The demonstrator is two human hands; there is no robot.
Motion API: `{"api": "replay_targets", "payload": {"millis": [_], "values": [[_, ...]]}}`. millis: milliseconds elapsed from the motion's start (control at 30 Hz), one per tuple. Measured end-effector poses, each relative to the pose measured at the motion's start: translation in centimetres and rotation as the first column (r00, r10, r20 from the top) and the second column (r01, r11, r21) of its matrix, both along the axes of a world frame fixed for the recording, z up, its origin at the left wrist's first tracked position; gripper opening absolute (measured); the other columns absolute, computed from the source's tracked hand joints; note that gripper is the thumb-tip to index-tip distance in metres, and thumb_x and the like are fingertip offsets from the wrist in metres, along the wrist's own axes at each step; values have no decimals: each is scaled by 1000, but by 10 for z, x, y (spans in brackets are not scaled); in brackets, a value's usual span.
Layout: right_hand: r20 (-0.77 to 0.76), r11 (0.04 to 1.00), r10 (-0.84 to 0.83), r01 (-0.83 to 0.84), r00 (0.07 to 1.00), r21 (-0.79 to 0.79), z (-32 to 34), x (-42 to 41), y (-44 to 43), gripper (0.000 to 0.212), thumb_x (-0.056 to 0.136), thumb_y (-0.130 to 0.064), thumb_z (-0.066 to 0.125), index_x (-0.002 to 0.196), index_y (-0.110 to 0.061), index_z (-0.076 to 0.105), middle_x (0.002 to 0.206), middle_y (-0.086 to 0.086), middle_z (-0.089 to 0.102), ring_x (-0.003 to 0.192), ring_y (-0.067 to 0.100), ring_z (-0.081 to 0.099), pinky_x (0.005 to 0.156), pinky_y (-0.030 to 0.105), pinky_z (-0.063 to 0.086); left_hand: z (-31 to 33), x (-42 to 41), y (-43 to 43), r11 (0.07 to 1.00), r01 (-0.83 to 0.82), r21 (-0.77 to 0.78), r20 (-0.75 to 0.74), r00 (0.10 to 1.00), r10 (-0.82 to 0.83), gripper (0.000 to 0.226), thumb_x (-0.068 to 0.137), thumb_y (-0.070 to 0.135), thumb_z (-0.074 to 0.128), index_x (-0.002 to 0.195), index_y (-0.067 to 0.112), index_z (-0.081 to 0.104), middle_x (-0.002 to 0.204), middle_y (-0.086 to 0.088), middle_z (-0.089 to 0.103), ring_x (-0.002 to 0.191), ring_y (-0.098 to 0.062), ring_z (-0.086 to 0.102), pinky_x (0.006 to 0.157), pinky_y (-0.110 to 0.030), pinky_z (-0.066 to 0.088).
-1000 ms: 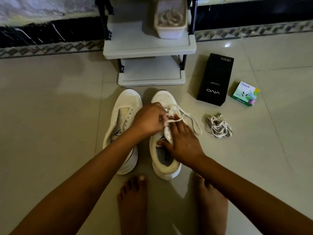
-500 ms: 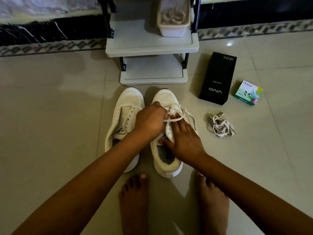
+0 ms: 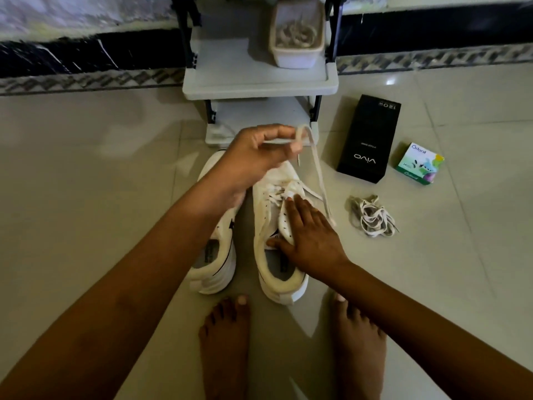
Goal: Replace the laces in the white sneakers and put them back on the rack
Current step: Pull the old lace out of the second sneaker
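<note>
Two white sneakers stand side by side on the tiled floor, toes toward the rack. My left hand (image 3: 259, 151) is raised above them and pinches a white lace (image 3: 314, 171) that runs down to the right sneaker (image 3: 271, 215). Flat on that sneaker's right side lies my right hand (image 3: 305, 238), thumb at the tongue, holding the shoe down. My left forearm covers part of the left sneaker (image 3: 215, 255). A loose bundle of laces (image 3: 372, 216) lies on the floor to the right.
A grey two-shelf rack (image 3: 259, 85) stands just beyond the sneakers, with a white tub of laces (image 3: 295, 33) on its upper shelf. A black box (image 3: 367, 140) and a small green box (image 3: 419, 164) lie at right. My bare feet (image 3: 225, 342) are below the shoes.
My left hand has lifted up and away from the right sneaker, drawing the lace out with it. My right hand stays pressed on the shoe.
</note>
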State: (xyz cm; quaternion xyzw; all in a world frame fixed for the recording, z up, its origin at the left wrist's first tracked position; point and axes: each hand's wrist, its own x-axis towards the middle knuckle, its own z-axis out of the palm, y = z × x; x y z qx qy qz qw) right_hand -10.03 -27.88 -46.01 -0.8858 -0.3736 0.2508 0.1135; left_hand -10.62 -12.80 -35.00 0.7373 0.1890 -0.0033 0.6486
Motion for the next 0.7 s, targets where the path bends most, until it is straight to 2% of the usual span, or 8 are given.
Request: {"api": "replay_targets", "payload": {"millis": [67,133,200,267,333,567,633,700], "values": [[1,1000,24,-24,1000,-4,6,3,-2,88,89,-66,34,151,-18,-6,159,4,-5,146,20,1,116,31,6,-11,-3,16,974,100,204,-113,991,-78,62,81,18,70,138,24,45,140,7,45,125,-9,45,96,-23,43],[6,1000,15,-15,1000,8,17,9,-1,84,90,-61,40,151,-15,6,158,7,14,141,23,23,107,30,28,-24,-16,28,929,301,214,-286,929,-235,80,77,22,74,145,25,33,150,7,34,135,-11,34,100,-25,34],[58,998,-20,16,998,67,25,16,2,67,92,-49,45,145,-14,24,137,12,47,116,26,53,79,27,41,-39,-30,29,882,435,179,-435,839,-326,88,75,26,76,147,29,26,153,5,29,139,-14,28,104,-28,30],[113,993,-32,18,993,120,32,23,9,51,92,-37,48,135,-15,33,109,11,62,89,27,61,65,25,37,-55,-38,28,838,501,215,-529,781,-331,93,74,31,76,148,29,21,154,4,27,140,-17,27,110,-34,28],[133,997,23,-33,991,76,37,27,18,45,91,-32,48,132,-17,35,104,10,61,81,25,58,64,27,40,-63,-41,26,804,529,271,-546,773,-324,94,73,37,76,148,25,22,154,4,27,139,-17,28,114,-37,28],[275,971,190,-139,943,-195,43,42,41,36,92,-39,50,118,-17,58,117,8,52,100,21,54,74,28,39,-71,-38,15,677,588,443,-560,771,-303,89,74,54,70,147,28,25,149,2,37,133,-19,39,104,-32,34],[58,997,-48,51,997,-59,44,48,47,28,90,-33,55,105,-12,66,101,6,59,89,18,55,72,27,43,-75,-38,13,669,580,466,-550,782,-295,88,72,56,71,144,30,29,143,2,46,126,-19,46,98,-32,40],[-338,948,-287,317,896,36,45,55,49,22,87,-26,60,98,-9,69,93,5,60,87,17,55,74,26,44,-79,-40,11,678,554,482,-529,801,-279,88,71,56,72,144,30,30,141,2,48,123,-19,48,96,-32,41]]}}
